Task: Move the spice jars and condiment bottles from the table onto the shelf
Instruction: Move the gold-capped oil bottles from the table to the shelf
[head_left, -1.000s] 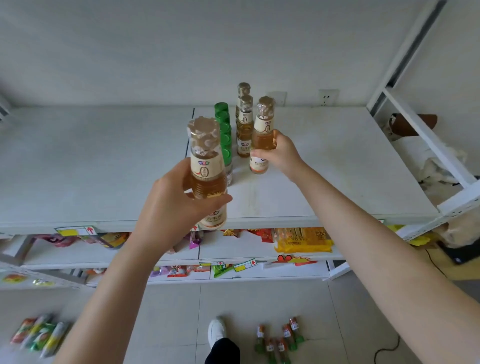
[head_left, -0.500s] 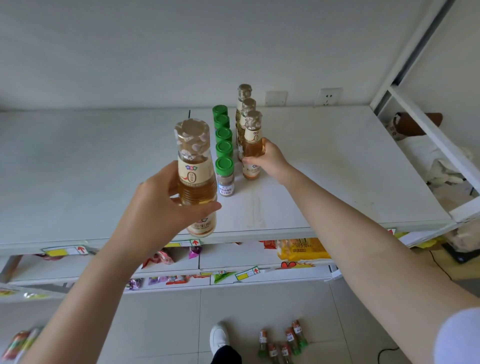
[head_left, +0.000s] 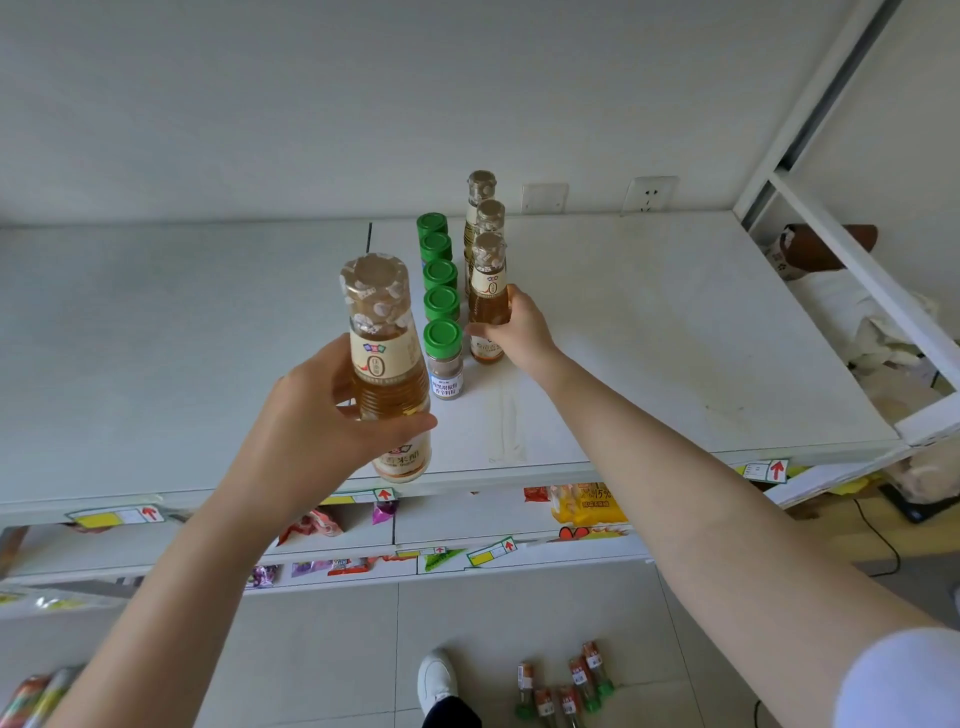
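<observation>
My left hand (head_left: 317, 415) grips an amber vinegar bottle (head_left: 387, 364) with a foil-wrapped cap, held upright above the front edge of the top shelf (head_left: 156, 338). My right hand (head_left: 519, 327) is wrapped around a second amber bottle (head_left: 487, 296) that stands on the shelf, in front of two more amber bottles (head_left: 482, 200) in a row. Left of that row stands a line of several green-capped spice jars (head_left: 441, 348).
The wall behind carries two sockets (head_left: 649, 195). Lower shelves (head_left: 467, 530) hold snack packets. On the floor lie several small green-capped bottles (head_left: 566, 686) near my white shoe (head_left: 436, 680), and packets (head_left: 36, 696) at the left. A white frame (head_left: 852, 249) stands to the right.
My right hand has pushed its bottle back and down onto the shelf, into line behind the other amber bottles. My left hand with its bottle has stayed near the shelf's front edge.
</observation>
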